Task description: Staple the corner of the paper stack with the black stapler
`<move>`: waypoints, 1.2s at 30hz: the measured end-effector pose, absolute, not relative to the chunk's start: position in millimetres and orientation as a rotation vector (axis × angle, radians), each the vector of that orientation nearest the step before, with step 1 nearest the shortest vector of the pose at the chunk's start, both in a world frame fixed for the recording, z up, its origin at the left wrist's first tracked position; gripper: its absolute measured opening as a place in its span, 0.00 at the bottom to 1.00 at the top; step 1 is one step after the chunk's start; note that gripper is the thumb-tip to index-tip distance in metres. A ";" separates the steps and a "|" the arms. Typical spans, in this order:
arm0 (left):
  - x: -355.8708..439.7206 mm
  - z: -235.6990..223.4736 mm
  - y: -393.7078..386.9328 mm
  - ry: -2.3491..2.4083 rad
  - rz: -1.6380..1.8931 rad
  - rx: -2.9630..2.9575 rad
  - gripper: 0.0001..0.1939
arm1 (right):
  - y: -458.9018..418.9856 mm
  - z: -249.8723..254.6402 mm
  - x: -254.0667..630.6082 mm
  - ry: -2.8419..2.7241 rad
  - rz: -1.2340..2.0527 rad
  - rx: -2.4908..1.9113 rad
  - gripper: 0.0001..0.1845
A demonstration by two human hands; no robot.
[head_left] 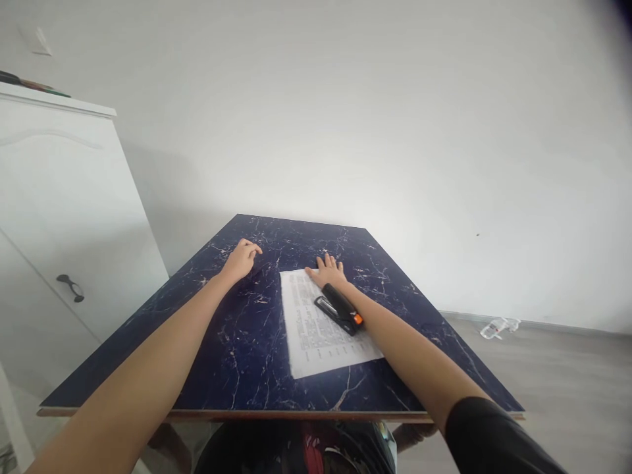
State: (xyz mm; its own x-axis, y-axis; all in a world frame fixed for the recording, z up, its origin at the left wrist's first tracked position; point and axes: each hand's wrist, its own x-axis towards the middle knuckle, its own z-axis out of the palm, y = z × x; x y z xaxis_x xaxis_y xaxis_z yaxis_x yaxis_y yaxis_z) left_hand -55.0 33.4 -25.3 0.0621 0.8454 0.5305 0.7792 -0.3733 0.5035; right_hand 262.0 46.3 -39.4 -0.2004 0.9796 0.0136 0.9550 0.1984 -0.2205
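Note:
My right hand lies flat with spread fingers, across the far edge of a printed sheet of paper and the tabletop. On the sheet, beside my right wrist, sits a black stapler with an orange patch at its near end; my forearm passes close along it and covers part of the paper. My left hand is over the table to the left of the paper, apart from it. Its fingers are loosely bent, with a gap at the thumb, and nothing shows in them.
The dark blue marbled table stands against a white wall. A white cabinet with a dark handle is on the left, with long thin items on top. Crumpled white plastic lies on the floor at right.

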 end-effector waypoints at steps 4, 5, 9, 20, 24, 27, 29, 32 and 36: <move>-59.8 -15.1 28.4 1.859 1.525 2.055 0.16 | 53.1 -35.8 179.8 -2.384 0.334 -1.734 0.47; -59.8 -11.8 26.4 1.883 1.581 2.025 0.17 | 53.3 -35.6 158.5 -2.398 0.352 -1.687 0.48; -58.1 -0.3 20.4 1.904 1.717 2.017 0.17 | 51.2 -33.5 85.6 -2.458 0.402 -1.479 0.45; -53.2 9.2 13.6 1.878 1.790 2.002 0.17 | 33.2 -22.2 85.9 -2.744 0.354 -0.524 0.26; -50.9 8.4 12.9 1.838 1.798 2.045 0.17 | 25.1 -29.5 123.6 -2.821 0.305 -0.588 0.26; -49.1 4.7 15.5 1.776 1.726 2.116 0.17 | 24.3 -35.9 169.0 -2.752 0.293 -0.701 0.26; -45.5 2.4 16.9 1.675 1.595 2.213 0.16 | 27.3 -40.3 204.0 -2.705 0.324 -0.787 0.27; -33.7 1.3 13.7 1.388 1.256 2.426 0.16 | 34.9 -45.8 244.3 -2.610 0.418 -0.884 0.26; -12.6 4.9 -2.7 1.111 0.828 2.556 0.15 | 40.3 -42.1 256.1 -2.434 0.532 -0.964 0.21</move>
State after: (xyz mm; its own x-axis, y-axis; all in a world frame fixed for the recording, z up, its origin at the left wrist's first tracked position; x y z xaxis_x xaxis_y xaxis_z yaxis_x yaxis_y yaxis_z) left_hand -12.6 -2.7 4.9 0.5519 0.7289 0.4051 0.5968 -0.6845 0.4188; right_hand 256.1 40.3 -42.1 -0.6452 0.7121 0.2767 0.5317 0.6786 -0.5066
